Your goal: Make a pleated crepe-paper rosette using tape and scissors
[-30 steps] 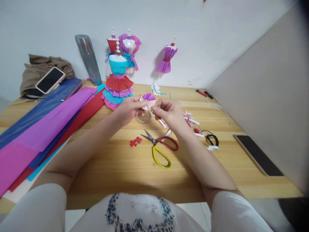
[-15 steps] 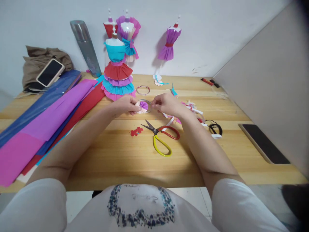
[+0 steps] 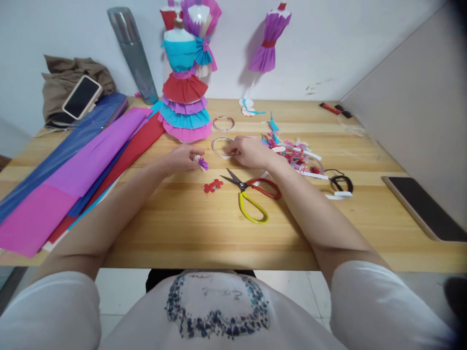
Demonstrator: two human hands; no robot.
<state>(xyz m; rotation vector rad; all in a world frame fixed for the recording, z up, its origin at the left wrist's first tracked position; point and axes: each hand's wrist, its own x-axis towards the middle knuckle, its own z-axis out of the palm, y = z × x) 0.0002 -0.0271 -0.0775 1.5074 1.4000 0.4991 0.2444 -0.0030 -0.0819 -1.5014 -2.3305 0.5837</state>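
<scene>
My left hand [image 3: 181,159] is closed on a small pleated paper rosette [image 3: 202,164], purple and cream, pinched at the fingertips. To its right, the fingers of my right hand [image 3: 249,151] are closed on the right edge of a roll of tape [image 3: 215,150], a thin ring low over the table. Just behind lies a second tape roll [image 3: 224,128]. Scissors [image 3: 242,186] with one red and one yellow handle lie open in front of my right hand. Left of their blades are small red paper flowers [image 3: 213,185].
Paper-dressed mannequins [image 3: 184,87] stand at the back beside a grey bottle [image 3: 134,63]. Crepe paper [image 3: 83,165] and a phone [image 3: 82,97] are on the left. Paper scraps [image 3: 295,154], a black cord [image 3: 342,183] and another phone [image 3: 423,206] lie right.
The view has tipped down. My left hand has drawn the rosette leftward, apart from the tape roll it overlapped before. My right hand stays at the roll's right edge.
</scene>
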